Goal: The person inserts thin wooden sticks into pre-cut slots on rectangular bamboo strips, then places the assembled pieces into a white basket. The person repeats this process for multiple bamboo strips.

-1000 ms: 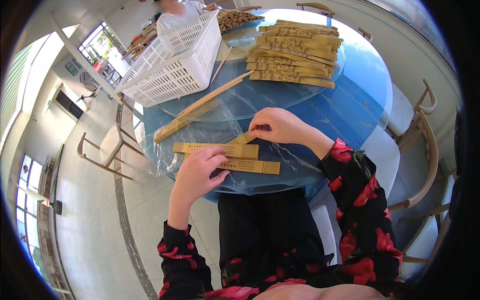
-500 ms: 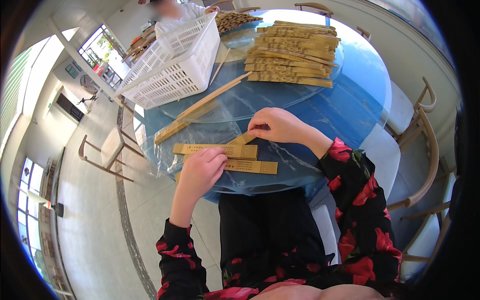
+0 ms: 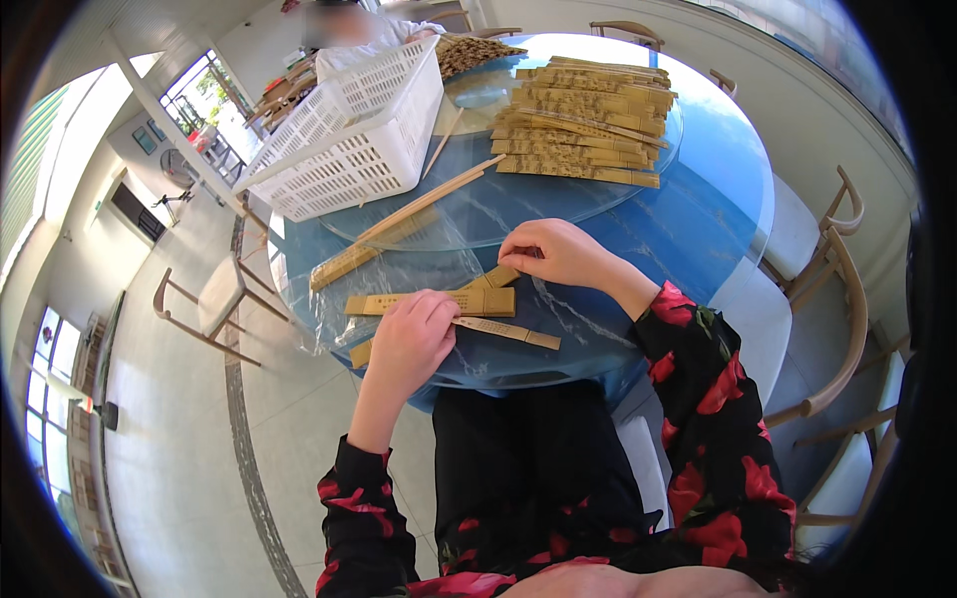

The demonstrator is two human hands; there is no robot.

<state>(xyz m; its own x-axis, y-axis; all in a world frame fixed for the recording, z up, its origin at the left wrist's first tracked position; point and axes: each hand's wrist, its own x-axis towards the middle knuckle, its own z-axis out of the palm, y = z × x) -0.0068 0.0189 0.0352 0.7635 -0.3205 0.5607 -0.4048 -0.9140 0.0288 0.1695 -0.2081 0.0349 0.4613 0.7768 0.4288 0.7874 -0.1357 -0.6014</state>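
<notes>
My left hand (image 3: 411, 339) lies palm down on a flat tan paper sleeve (image 3: 439, 302) at the near edge of the round blue table (image 3: 698, 214), fingers pressing it. A second thin sleeve (image 3: 510, 333) slants out from under that hand toward the right. My right hand (image 3: 558, 253) is curled over the end of another sleeve (image 3: 498, 276), pinching it just beyond the first one. A long pair of bare chopsticks (image 3: 404, 221) lies diagonally further back on the glass turntable (image 3: 558, 204).
A big pile of filled tan sleeves (image 3: 583, 120) covers the far side of the turntable. A white plastic basket (image 3: 344, 135) stands at the back left, another person (image 3: 349, 35) behind it. Wooden chairs (image 3: 832, 289) ring the table; one chair (image 3: 204, 309) stands at left.
My left hand has slid up onto the flat sleeve and now presses it. My right hand stays at the sleeve end with barely any shift.
</notes>
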